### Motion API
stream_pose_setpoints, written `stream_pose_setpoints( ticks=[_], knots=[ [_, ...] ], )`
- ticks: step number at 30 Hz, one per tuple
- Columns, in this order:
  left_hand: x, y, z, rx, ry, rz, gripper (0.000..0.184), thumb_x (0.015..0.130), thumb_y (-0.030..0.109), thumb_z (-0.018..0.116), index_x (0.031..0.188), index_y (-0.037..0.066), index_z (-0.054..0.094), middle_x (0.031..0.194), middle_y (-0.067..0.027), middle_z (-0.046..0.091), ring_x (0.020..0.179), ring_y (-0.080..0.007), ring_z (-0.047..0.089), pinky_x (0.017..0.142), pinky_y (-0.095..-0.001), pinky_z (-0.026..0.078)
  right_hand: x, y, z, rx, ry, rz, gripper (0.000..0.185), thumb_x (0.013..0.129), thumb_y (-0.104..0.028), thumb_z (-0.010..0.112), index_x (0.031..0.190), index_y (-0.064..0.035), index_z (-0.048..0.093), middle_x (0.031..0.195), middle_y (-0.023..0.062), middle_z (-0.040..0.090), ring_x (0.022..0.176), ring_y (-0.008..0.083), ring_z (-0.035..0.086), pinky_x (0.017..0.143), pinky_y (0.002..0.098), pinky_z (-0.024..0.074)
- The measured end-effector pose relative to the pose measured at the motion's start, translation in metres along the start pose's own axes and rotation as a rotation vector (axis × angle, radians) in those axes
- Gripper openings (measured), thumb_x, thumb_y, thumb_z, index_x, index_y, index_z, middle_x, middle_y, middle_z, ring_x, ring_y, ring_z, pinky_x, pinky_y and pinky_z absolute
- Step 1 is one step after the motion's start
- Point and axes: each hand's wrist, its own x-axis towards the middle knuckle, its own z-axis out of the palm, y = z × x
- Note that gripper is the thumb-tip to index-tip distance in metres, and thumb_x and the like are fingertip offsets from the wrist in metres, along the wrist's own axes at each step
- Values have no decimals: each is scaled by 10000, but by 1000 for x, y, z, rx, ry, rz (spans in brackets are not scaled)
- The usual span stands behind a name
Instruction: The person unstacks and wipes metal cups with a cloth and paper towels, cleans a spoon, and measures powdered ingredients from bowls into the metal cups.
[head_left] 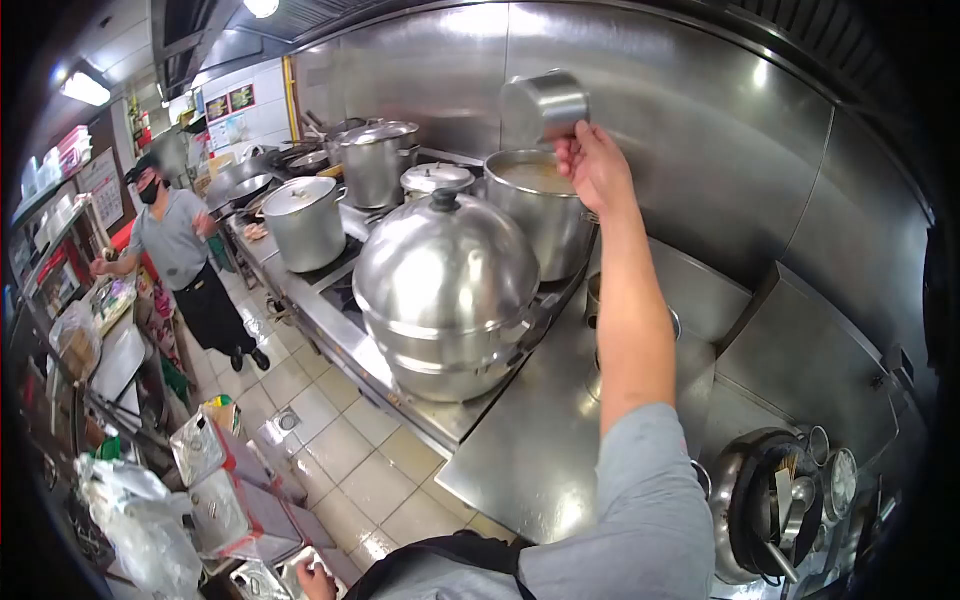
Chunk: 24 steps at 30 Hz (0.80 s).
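My right hand (595, 168) is closed on a small steel pot (550, 103), held up and tilted above a tall open stockpot (532, 174) with brownish liquid inside. My arm stretches forward over the steel counter. In front of the stockpot stands a large steamer with a domed lid (447, 262) and a black knob. Low at the bottom edge, my left hand (318, 580) is partly visible beside the metal tins; its fingers are curled, and whether they hold anything cannot be made out.
Lidded pots (303, 220) stand along the stove at the left. A co-worker (180, 240) in a mask stands in the tiled aisle. Metal tins (225, 500) and a plastic bag (140, 520) are at the lower left. Utensils fill a steel bowl (740, 505) at the lower right.
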Motion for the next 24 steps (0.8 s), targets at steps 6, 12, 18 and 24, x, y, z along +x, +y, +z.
stream_pose_setpoints(
  ticks=[6,12,18,24],
  knots=[
    [88,-143,27,413,64,-24,551,953,394,698,1336,2,639,1080,-235,726,962,-342,696,885,-454,530,79,135,-158,947,812,208,229,1114,-210,486,1190,-43,623,898,106,723,673,163,665,558,303,557],
    [101,-128,-3,741,-61,220,529,945,440,697,1208,-18,679,1076,-262,724,999,-420,692,882,-505,538,86,136,-173,819,859,240,244,1115,-172,470,1110,17,624,917,146,724,703,219,695,626,328,604],
    [99,-114,26,624,-26,108,482,932,385,701,1204,-11,658,1022,-243,709,921,-382,680,824,-481,538,89,106,-165,1006,659,136,280,1104,-218,503,1096,31,630,886,153,729,772,259,735,682,383,641],
    [95,-110,41,586,-9,105,442,918,330,705,1201,-3,637,969,-224,693,844,-344,668,766,-458,538,81,145,-192,929,772,315,309,1094,-276,498,1131,-15,659,934,158,727,826,292,731,805,471,633]
  ],
)
